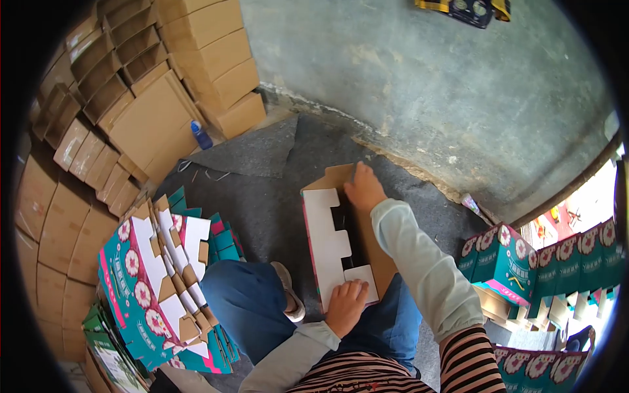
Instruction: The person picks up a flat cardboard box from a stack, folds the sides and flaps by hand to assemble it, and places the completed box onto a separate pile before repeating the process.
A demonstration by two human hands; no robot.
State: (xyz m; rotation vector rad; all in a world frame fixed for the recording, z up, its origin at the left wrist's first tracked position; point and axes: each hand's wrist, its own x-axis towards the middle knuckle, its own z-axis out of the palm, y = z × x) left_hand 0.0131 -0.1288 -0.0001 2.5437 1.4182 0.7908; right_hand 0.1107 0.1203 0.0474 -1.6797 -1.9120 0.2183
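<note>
A cardboard box (322, 226), white on its notched top flap and brown inside, lies in front of me with its top partly open. It sits at my knees, its dark interior showing between the flaps. My left hand (347, 306) rests on the white end flap (362, 278) at the near end, fingers slightly apart and lying on it. At the far end, my right hand (365, 187) has its fingers curled at the brown end flap (338, 177); the fingertips are partly hidden. To my left stands a stack of printed teal cartons (134, 288), partly folded, with white and brown flaps.
Brown cardboard boxes (216, 72) are piled along the left and back. A blue bottle (201, 135) stands before them. Grey sheeting (252, 150) lies on the dark floor by the wall (419, 78). Rows of teal printed boxes (508, 262) stand on the right.
</note>
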